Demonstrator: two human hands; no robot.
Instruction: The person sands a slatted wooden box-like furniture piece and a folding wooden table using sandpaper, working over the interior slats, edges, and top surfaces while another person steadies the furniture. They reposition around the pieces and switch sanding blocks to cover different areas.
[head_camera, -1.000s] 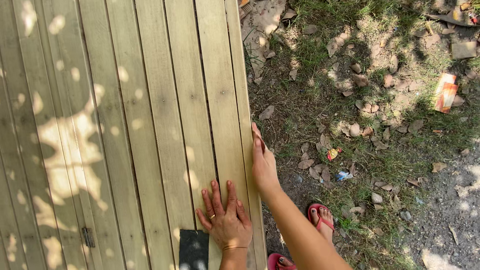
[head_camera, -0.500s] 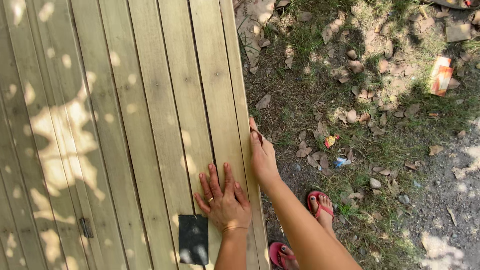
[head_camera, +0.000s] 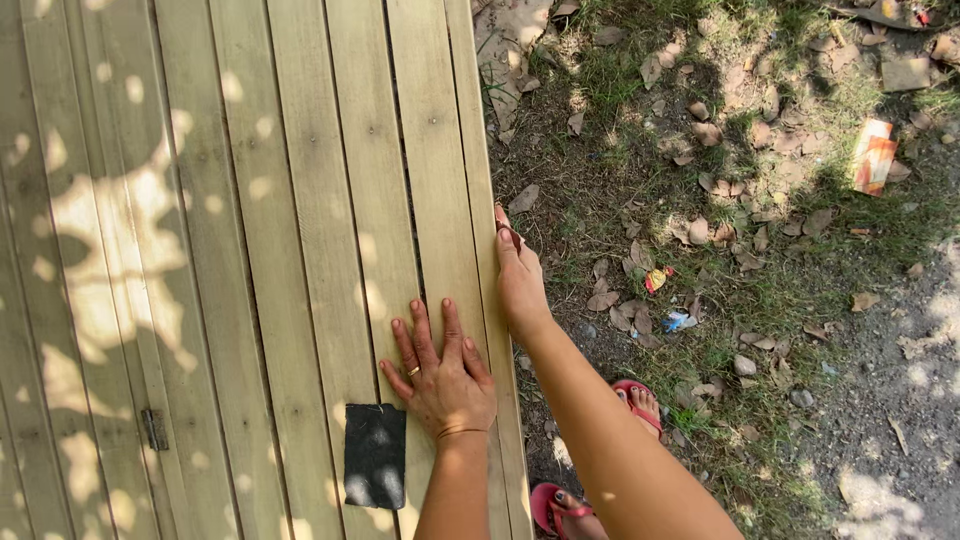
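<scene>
A pale slatted wooden panel (head_camera: 250, 250) lies flat and fills the left half of the view. My left hand (head_camera: 440, 375) rests palm down on its rightmost planks, fingers spread, a ring on one finger. My right hand (head_camera: 520, 275) grips the panel's right edge, fingers curled over the side. A dark rectangular sheet of sandpaper (head_camera: 374, 455) lies on the planks just left of my left wrist, touched by neither hand.
A small metal hinge (head_camera: 154, 428) sits on the panel at the lower left. Right of the panel is ground with grass, dry leaves, stones and litter, including an orange carton (head_camera: 872, 155). My feet in red sandals (head_camera: 640, 405) stand beside the edge.
Both hands have stayed in place on the panel. The view has shifted slightly, so the hands sit a little higher in the frame.
</scene>
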